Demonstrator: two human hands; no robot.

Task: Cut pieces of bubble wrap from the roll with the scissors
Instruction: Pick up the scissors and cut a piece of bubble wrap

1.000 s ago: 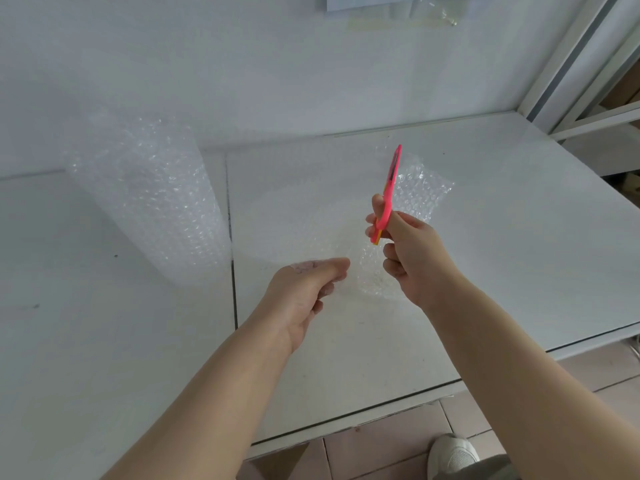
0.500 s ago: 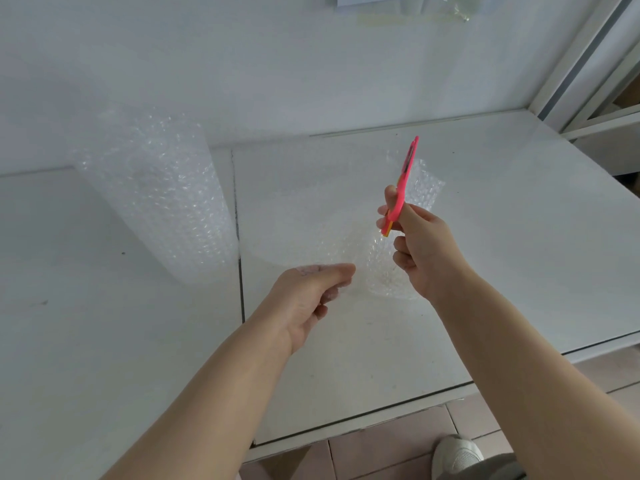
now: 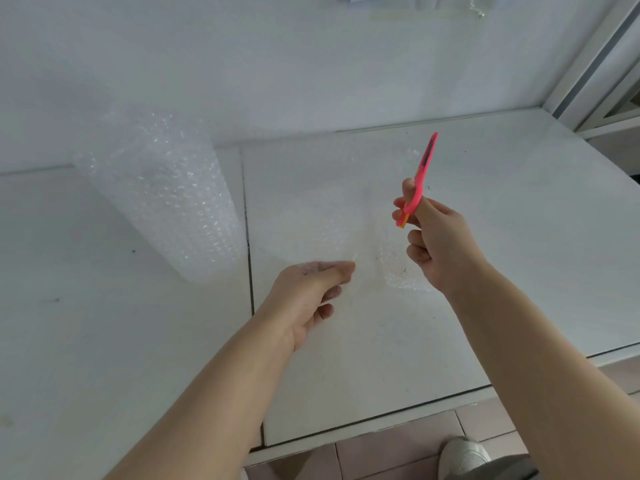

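A tall roll of clear bubble wrap stands upright on the white table at the left. A loose sheet of bubble wrap runs from the roll toward the middle, hanging in the air. My left hand pinches the near edge of that sheet between thumb and fingers. My right hand holds pink scissors with the blades pointing up and away, closed or nearly so. A smaller bit of bubble wrap shows just left of my right wrist.
The white table has a seam running front to back beside the roll. A white wall stands behind, and a metal frame rises at the right. Tiled floor and a shoe show below the front edge.
My right hand has lifted the scissors slightly up and to the right. The left hand has kept its pinch on the sheet and barely moved.
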